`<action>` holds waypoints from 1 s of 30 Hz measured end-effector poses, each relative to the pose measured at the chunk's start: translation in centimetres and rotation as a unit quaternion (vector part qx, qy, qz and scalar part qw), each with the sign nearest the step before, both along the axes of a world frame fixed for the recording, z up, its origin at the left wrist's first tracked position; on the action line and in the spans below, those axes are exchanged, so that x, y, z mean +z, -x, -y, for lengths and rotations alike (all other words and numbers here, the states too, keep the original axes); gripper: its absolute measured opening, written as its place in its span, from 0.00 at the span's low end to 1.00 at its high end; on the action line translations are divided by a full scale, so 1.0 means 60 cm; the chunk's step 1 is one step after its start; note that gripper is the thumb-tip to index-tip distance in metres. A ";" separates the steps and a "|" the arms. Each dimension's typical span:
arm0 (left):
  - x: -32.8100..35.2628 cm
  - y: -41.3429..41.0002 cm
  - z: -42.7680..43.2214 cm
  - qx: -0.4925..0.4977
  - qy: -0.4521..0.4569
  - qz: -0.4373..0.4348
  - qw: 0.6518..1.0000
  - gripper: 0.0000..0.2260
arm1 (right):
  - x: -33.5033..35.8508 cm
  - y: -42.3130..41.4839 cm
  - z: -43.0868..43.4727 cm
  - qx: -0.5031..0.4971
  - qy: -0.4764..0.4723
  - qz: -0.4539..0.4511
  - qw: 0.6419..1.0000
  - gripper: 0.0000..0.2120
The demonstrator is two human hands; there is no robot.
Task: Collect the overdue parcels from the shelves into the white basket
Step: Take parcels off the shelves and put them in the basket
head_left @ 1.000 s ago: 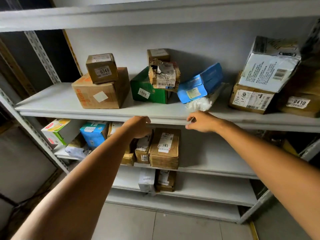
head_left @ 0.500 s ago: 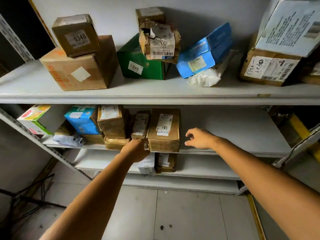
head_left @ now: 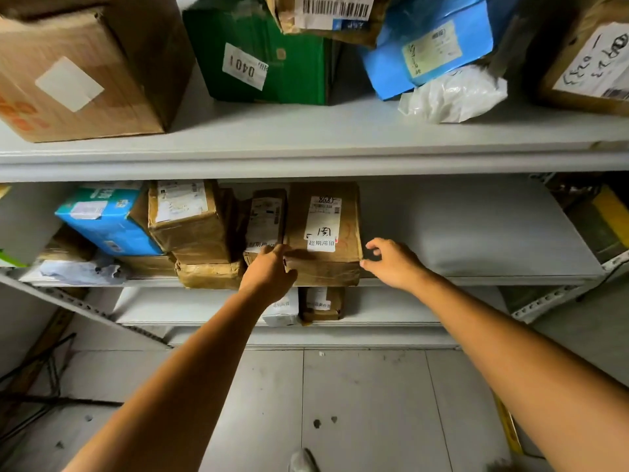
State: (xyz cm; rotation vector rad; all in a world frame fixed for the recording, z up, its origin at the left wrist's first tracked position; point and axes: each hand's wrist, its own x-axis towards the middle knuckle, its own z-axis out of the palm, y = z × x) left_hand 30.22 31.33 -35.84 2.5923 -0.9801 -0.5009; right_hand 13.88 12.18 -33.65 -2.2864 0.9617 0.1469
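Tape-glossed brown cardboard parcel (head_left: 323,233) with paper labels, matt grey painted metal shelf (head_left: 476,233), crinkled white plastic bag (head_left: 452,97).

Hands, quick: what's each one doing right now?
Left hand: on the labelled brown box; grip cannot be told.
Right hand: open, holding nothing.

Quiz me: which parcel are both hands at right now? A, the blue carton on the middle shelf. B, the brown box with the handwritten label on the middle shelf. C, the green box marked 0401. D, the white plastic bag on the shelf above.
B: the left hand touches the front left corner of the brown box, and the right hand hovers at its front right corner.
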 end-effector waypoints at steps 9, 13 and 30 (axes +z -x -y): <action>-0.034 -0.016 0.031 0.092 0.051 0.006 0.994 0.21 | -0.057 -0.048 0.014 -0.086 -0.074 0.050 0.992 0.26; -0.036 -0.007 0.040 0.090 0.057 -0.007 0.994 0.20 | -0.068 -0.044 0.011 -0.127 -0.097 0.084 0.984 0.26; -0.041 0.055 0.051 0.135 0.164 -0.172 0.962 0.21 | -0.064 0.050 0.042 -0.165 -0.176 0.105 0.965 0.29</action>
